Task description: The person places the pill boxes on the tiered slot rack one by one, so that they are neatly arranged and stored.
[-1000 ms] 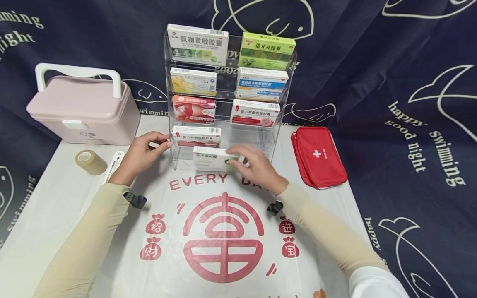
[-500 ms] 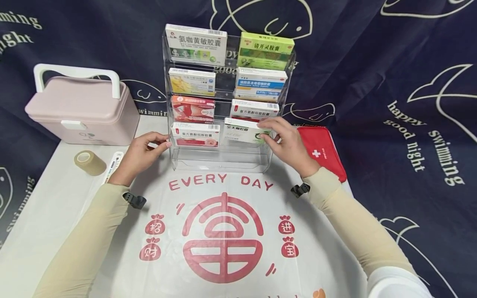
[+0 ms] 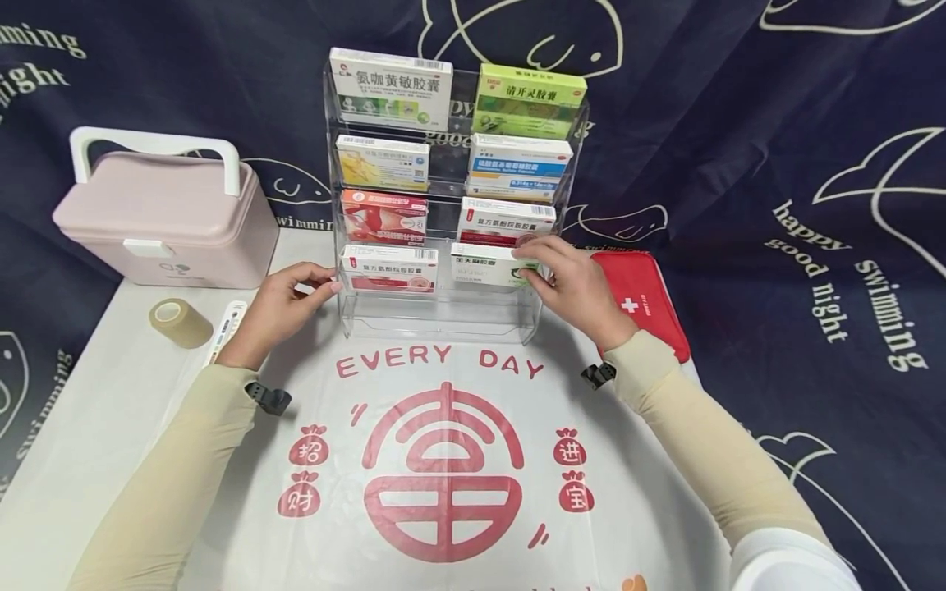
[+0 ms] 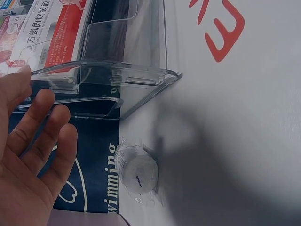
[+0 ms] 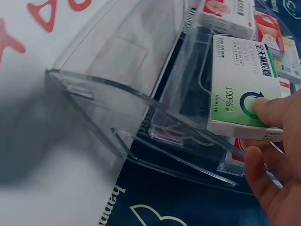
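Sleeves in beige reach forward from the near edge of a white cloth printed with red characters, toward a clear acrylic rack that stands at the cloth's far side. Left of the rack, the left hand rests with relaxed, straight fingers touching the rack's left wall and holds nothing. Right of the rack, the right hand pinches a white and green box between thumb and fingertips; the box sits in the rack's lowest right pocket, beside a red and white box in the lowest left pocket.

Half a second ago the white and green box was slightly higher and tilted in front of that pocket; a second ago it lay low before the rack's base. The left hand has not moved.

The right wrist view alone shows the thumb pressed on the box's green end. The left wrist view alone shows a small clear wrapped object on the cloth just left of the rack.

Farther left of the rack sit a tape roll and a pink case; to its right lies a red pouch
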{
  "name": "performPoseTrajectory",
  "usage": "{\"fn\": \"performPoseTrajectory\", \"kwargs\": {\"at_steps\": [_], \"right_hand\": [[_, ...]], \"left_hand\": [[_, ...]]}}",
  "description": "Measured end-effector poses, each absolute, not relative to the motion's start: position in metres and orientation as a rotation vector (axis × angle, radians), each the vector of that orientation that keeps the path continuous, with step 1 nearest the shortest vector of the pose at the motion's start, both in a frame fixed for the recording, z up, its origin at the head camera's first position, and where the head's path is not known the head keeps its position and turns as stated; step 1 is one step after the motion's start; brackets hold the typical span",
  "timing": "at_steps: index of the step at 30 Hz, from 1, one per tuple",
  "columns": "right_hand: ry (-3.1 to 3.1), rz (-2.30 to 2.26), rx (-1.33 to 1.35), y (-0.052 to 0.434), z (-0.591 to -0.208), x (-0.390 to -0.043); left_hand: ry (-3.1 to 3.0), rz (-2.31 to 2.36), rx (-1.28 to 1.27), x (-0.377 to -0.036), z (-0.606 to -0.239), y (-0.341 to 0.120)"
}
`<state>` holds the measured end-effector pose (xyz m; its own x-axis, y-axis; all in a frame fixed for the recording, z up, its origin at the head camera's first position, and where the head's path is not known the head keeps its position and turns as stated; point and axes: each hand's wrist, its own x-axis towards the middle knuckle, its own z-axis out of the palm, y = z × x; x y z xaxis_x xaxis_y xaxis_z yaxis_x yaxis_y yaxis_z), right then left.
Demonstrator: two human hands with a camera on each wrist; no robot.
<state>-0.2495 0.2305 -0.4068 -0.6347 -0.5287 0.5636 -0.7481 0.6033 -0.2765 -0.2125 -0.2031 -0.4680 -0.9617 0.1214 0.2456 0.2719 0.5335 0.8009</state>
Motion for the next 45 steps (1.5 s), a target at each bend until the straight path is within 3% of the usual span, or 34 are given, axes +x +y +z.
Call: {"fn": "performPoseTrajectory", "kwargs": {"at_steps": [26,45], "right_hand": [[-2.504,0.372,1.04,0.226,-0.403,-0.245],[-2.539,0.477,0.948,0.223,-0.401,-0.233]], "left_hand": [[-2.619,-1.385,-0.351,-0.216,-0.465,-0.205],[-2.64,-1.343,-0.319,-0.21,-0.461,-0.201]]}}
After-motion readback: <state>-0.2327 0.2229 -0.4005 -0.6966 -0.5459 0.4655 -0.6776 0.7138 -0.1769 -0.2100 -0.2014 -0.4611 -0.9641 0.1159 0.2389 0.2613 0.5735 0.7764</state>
